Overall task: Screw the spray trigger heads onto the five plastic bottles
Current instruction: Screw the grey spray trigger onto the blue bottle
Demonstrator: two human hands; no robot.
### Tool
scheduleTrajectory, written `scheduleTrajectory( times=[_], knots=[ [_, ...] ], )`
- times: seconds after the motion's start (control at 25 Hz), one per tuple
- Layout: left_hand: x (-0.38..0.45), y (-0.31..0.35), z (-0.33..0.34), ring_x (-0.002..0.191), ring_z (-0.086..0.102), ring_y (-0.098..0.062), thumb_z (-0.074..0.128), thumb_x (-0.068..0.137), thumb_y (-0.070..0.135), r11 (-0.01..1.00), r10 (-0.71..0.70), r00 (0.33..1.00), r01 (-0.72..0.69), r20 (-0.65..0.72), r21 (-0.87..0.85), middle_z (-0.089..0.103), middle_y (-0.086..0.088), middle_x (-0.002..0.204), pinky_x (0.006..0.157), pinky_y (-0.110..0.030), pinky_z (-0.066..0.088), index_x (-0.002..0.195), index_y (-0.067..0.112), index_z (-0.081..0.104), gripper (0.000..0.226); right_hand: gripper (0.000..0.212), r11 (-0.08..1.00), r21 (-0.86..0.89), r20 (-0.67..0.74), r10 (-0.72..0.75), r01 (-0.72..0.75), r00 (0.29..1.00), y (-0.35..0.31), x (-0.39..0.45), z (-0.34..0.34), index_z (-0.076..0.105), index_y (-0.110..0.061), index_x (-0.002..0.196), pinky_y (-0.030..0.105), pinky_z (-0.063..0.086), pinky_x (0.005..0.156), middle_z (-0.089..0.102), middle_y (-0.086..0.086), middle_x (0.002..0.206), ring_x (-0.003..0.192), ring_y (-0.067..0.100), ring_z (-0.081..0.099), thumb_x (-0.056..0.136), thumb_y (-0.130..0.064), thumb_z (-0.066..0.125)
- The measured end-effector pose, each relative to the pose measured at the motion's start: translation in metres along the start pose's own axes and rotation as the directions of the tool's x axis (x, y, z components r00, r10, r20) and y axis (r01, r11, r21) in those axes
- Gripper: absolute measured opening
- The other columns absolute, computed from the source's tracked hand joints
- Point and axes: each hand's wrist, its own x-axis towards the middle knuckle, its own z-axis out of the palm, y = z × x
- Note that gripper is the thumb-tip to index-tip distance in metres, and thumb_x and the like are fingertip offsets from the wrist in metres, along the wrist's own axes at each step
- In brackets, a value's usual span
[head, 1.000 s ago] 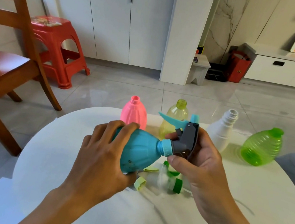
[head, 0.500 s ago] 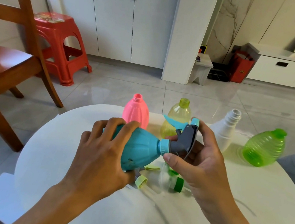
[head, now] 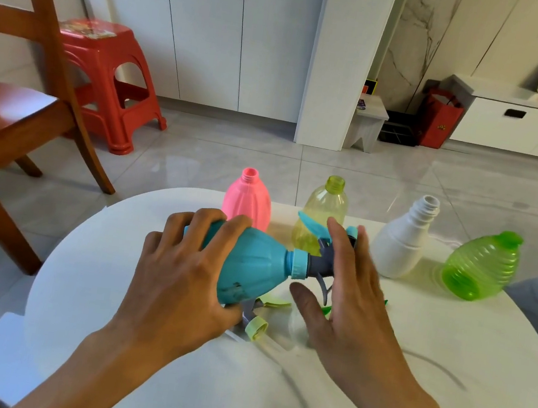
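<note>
Blue bottle (head: pixel 251 267) lies tilted on its side above the round white worktop (head: pixel 447 350), gripped around its wide body by the left hand (head: pixel 180 281), whose fingers wrap over the top and whose thumb presses underneath. A grey and blue spray trigger head (head: pixel 320 259) sits on the bottle's neck by a blue collar, pointing to the right. The right hand (head: pixel 348 294) hovers just beside the trigger head with fingers spread and loose, gripping nothing; it partly hides the head.

Behind the hands, four bottles without heads stand in a row near the far edge of the worktop: a pink bottle (head: pixel 248 201), a yellow bottle (head: pixel 324 208) and a white bottle (head: pixel 403 243) are upright, while a green bottle (head: pixel 479 268) leans over. Under the blue bottle lie loose trigger heads (head: pixel 256 323) in pale green and grey, partly hidden. A wooden chair (head: pixel 13 119) and a red stool (head: pixel 105 77) stand on the floor to the left.
</note>
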Motion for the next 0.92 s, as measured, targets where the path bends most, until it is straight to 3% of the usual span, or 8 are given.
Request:
scheduleTrajectory(
  times=[0.08, 0.2, 0.32, 0.48, 0.56, 0.68, 0.8, 0.92],
  knots=[
    [0.000, 0.001, 0.000, 0.108, 0.049, -0.029, 0.086, 0.047, 0.044, 1.000, 0.004, 1.000, -0.004, 0.001, -0.009, 0.054, -0.007, 0.121, 0.073, -0.042, 0.051, 0.132, 0.022, 0.044, 0.097, 0.067, 0.984, -0.159, -0.129, -0.098, 0.077, 0.987, 0.001, 0.002, -0.001, 0.020, -0.034, 0.151, 0.050, 0.019, 0.119, 0.007, 0.014, 0.166, 0.153, 0.029, 0.002, 0.095, -0.036, 0.058],
    [0.001, 0.000, -0.002, 0.109, 0.047, -0.028, 0.085, 0.047, 0.044, 0.999, 0.009, 1.000, -0.009, -0.010, -0.031, 0.053, -0.004, 0.122, 0.074, -0.041, 0.050, 0.132, 0.024, 0.043, 0.097, 0.040, 0.894, -0.289, -0.150, -0.396, 0.343, 0.906, 0.007, 0.009, -0.007, 0.055, -0.012, 0.129, 0.058, 0.028, 0.114, 0.052, 0.012, 0.145, 0.145, 0.037, 0.032, 0.092, -0.019, 0.067],
    [0.002, -0.004, -0.005, 0.110, 0.047, -0.029, 0.085, 0.047, 0.045, 0.998, 0.052, 0.999, -0.052, -0.005, -0.017, 0.053, -0.004, 0.123, 0.077, -0.044, 0.051, 0.133, 0.025, 0.043, 0.097, 0.033, 0.817, -0.318, -0.121, -0.539, 0.481, 0.834, 0.013, 0.014, -0.015, 0.061, -0.009, 0.117, 0.049, 0.033, 0.112, 0.070, 0.006, 0.112, 0.125, 0.026, 0.055, 0.087, -0.016, 0.073],
    [0.000, -0.008, -0.008, 0.111, 0.049, -0.031, 0.086, 0.048, 0.047, 0.995, 0.097, 0.995, -0.097, 0.028, 0.008, 0.055, -0.007, 0.124, 0.079, -0.048, 0.053, 0.133, 0.025, 0.041, 0.099, 0.029, 0.746, -0.361, -0.066, -0.619, 0.560, 0.782, 0.017, 0.016, -0.019, 0.068, -0.008, 0.110, 0.045, 0.039, 0.107, 0.073, 0.003, 0.102, 0.112, 0.025, 0.059, 0.083, -0.011, 0.077],
    [0.000, -0.010, -0.010, 0.112, 0.049, -0.030, 0.083, 0.049, 0.048, 0.995, 0.102, 0.994, -0.102, 0.043, 0.002, 0.055, -0.005, 0.124, 0.079, -0.047, 0.053, 0.134, 0.025, 0.042, 0.097, 0.027, 0.745, -0.339, -0.059, -0.627, 0.575, 0.777, 0.017, 0.017, -0.019, 0.070, -0.008, 0.110, 0.044, 0.039, 0.106, 0.073, 0.002, 0.103, 0.112, 0.024, 0.058, 0.084, -0.013, 0.076],
    [-0.001, -0.010, -0.011, 0.111, 0.049, -0.030, 0.082, 0.050, 0.048, 0.995, 0.096, 0.994, -0.095, 0.044, -0.020, 0.054, -0.004, 0.125, 0.078, -0.047, 0.053, 0.133, 0.026, 0.041, 0.095, 0.029, 0.837, -0.183, -0.034, -0.530, 0.516, 0.848, 0.015, 0.015, -0.020, 0.067, -0.012, 0.114, 0.035, 0.040, 0.099, 0.069, -0.004, 0.107, 0.109, 0.016, 0.054, 0.089, -0.027, 0.067],
    [-0.001, -0.009, -0.010, 0.111, 0.049, -0.030, 0.083, 0.049, 0.047, 0.995, 0.100, 0.994, -0.100, 0.043, -0.014, 0.055, -0.005, 0.124, 0.078, -0.047, 0.053, 0.132, 0.026, 0.042, 0.095, 0.027, 0.920, 0.054, 0.005, -0.388, 0.388, 0.921, 0.012, 0.012, -0.020, 0.059, -0.030, 0.116, 0.026, 0.042, 0.087, 0.059, -0.021, 0.109, 0.103, 0.004, 0.054, 0.090, -0.037, 0.061],
    [0.000, -0.008, -0.009, 0.110, 0.050, -0.031, 0.084, 0.049, 0.048, 0.995, 0.099, 0.994, -0.099, 0.033, -0.011, 0.055, -0.006, 0.123, 0.078, -0.047, 0.053, 0.132, 0.025, 0.042, 0.096, 0.035, 0.927, 0.274, -0.003, -0.267, 0.257, 0.964, 0.010, 0.008, -0.017, 0.050, -0.045, 0.118, 0.024, 0.051, 0.081, 0.061, -0.020, 0.109, 0.098, 0.011, 0.064, 0.087, -0.038, 0.064]
  ],
)
